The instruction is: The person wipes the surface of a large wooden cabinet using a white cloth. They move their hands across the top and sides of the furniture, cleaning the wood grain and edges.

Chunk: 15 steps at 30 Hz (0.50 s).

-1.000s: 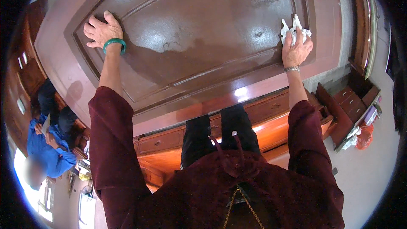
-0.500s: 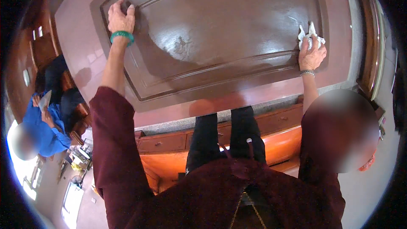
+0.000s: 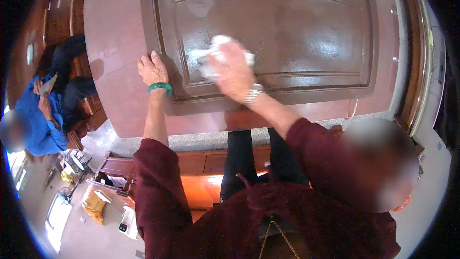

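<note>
- Pressed flat under the right hand (image 3: 234,76) is a crumpled white cloth (image 3: 218,56), the palm and fingers bearing down on it so that only its edges show beyond the fingertips and to either side of the hand.
- That cloth lies on the large reddish-brown wooden door panel (image 3: 306,33), on its raised inner field, a little left of the panel's middle and just above the lower moulding line.
- Blur softens the right hand, so the curl of each finger cannot be told; the hand covers the cloth rather than pinching it.
- Around the right wrist sits a silver metal watch band (image 3: 252,93), just below the cloth on the panel.
- Resting spread on the panel's left moulded edge is the left hand (image 3: 152,69), fingers pointing up along the frame, holding nothing.
- A green jade-like bangle (image 3: 160,87) circles the left wrist, touching the lower left corner of the panel's moulding.
- Both forearms come from dark maroon sleeves (image 3: 160,187) below the panel.
- Dark trouser legs (image 3: 239,163) stand below the panel's lower edge, in front of a glossy orange-brown wooden bench (image 3: 201,189).
- Well to the left of the panel a second person in a blue shirt (image 3: 38,120) sits, holding a pale sheet (image 3: 48,85).
</note>
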### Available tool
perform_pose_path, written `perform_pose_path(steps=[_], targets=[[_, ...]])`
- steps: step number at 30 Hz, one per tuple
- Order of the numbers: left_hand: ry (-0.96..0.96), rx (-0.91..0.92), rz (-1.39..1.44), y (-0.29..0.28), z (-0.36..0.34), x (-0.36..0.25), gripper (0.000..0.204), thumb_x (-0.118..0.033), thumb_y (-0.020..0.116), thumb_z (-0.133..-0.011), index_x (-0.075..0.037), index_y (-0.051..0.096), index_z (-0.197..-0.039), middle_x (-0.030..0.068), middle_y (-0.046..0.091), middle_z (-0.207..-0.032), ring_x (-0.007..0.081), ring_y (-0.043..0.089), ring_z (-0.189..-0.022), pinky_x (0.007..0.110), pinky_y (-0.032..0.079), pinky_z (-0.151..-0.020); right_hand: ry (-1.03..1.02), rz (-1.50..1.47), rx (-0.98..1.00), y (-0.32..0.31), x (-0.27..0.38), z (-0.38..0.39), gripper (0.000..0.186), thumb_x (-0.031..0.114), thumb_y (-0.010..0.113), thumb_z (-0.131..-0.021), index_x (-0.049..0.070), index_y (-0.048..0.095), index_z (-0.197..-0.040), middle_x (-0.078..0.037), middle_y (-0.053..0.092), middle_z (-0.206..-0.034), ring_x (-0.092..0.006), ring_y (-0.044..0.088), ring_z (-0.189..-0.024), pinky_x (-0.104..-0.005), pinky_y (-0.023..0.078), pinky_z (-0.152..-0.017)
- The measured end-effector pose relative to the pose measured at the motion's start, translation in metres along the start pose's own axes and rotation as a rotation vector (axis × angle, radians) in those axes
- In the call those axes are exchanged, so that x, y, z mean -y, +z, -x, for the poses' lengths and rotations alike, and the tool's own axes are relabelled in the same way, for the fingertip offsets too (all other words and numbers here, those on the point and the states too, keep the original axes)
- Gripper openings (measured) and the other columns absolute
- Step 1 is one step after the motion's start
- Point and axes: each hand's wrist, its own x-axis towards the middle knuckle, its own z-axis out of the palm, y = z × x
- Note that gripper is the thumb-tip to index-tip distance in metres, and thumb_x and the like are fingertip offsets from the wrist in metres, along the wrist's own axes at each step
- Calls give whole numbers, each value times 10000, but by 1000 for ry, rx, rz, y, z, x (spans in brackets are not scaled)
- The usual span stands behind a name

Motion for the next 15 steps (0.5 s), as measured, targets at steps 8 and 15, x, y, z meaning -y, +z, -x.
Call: perform_pose_path(steps=[8,15], targets=[[-71,-81,-24,-15,11,-39,467,-416,431,-916,-16,549,-1125,206,504,-1230,380,468,-1134,507,398,-906,-231,537,92,6,-41,-160,412,302,618,-744,193,604,-1141,-87,574,-1172,-308,479,-1132,-465,393,-920],[-100,-38,-109,-10,14,-51,377,-348,424,-919,-21,511,-1083,187,481,-1242,372,406,-1195,515,390,-913,137,648,-477,-67,-185,-155,403,314,615,-771,167,598,-1146,-203,547,-1119,-380,476,-1060,-491,384,-906]])
